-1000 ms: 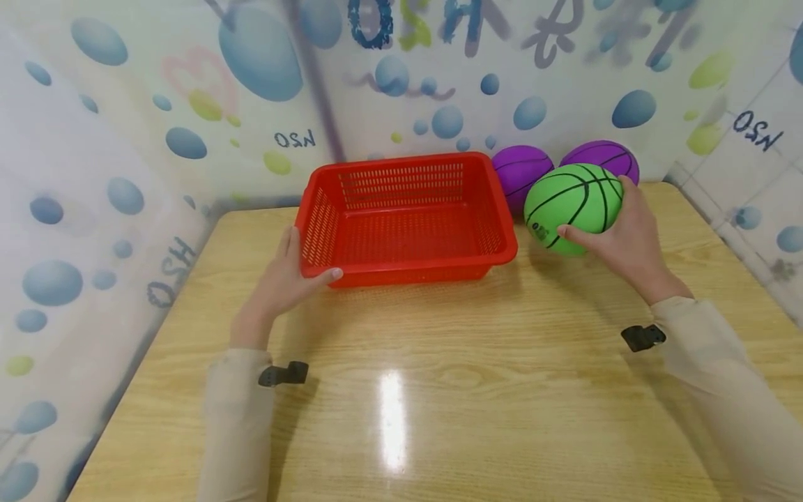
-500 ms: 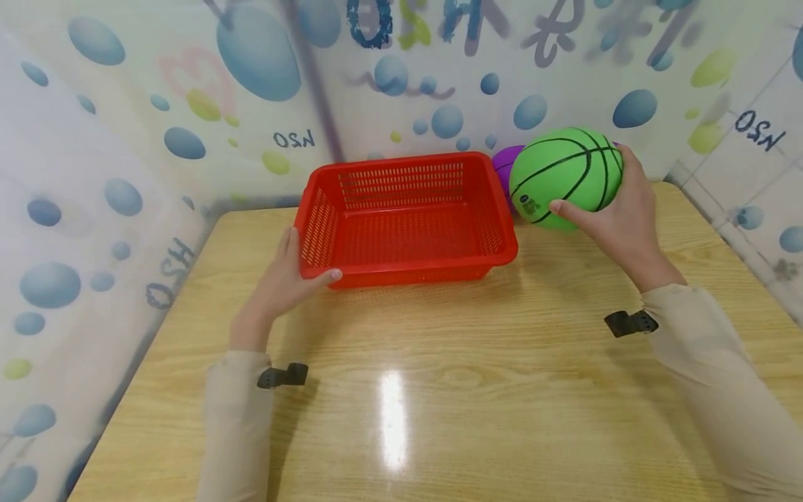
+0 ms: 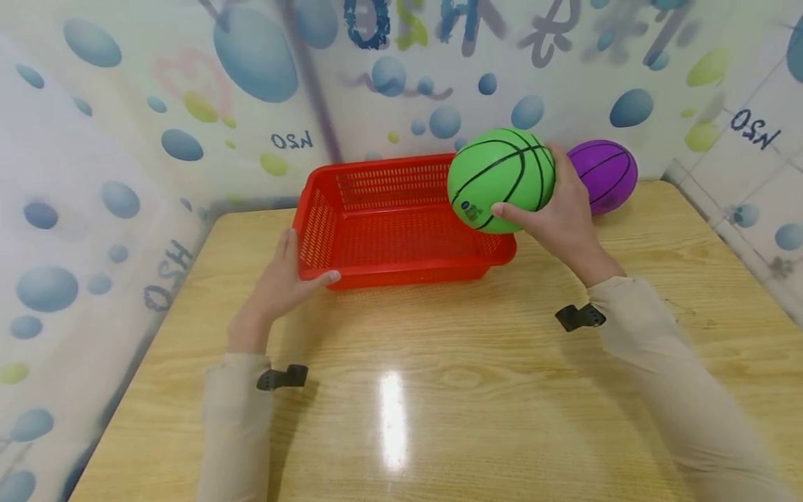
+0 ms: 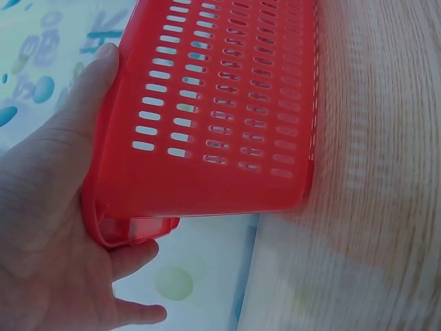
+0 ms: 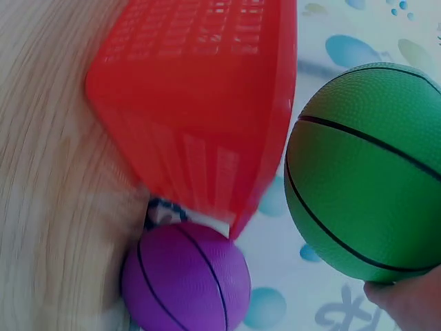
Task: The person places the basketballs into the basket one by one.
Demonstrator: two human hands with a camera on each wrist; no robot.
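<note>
A red plastic basket (image 3: 401,272) with slotted walls stands upright at the back of the table. My left hand (image 3: 272,289) holds its near left corner, thumb along the front rim; the left wrist view shows the hand (image 4: 52,221) against the basket's rim (image 4: 103,145). In the head view a green basketball (image 3: 495,178) appears over the basket's right end, gripped by my right hand (image 3: 561,213). In the right wrist view the ball (image 5: 372,172) is held up beside the basket (image 5: 186,117), with one fingertip (image 5: 406,296) showing against it.
A purple basketball (image 3: 605,178) rests at the back right of the wooden table (image 3: 470,390), near the patterned wall (image 3: 351,111). In the right wrist view a purple ball (image 5: 186,279) lies close to the basket; I cannot tell whether it is the same one.
My right hand has lifted the green basketball from beside the purple balls and carried it left to the basket's right end. The left hand and the basket have stayed put.
</note>
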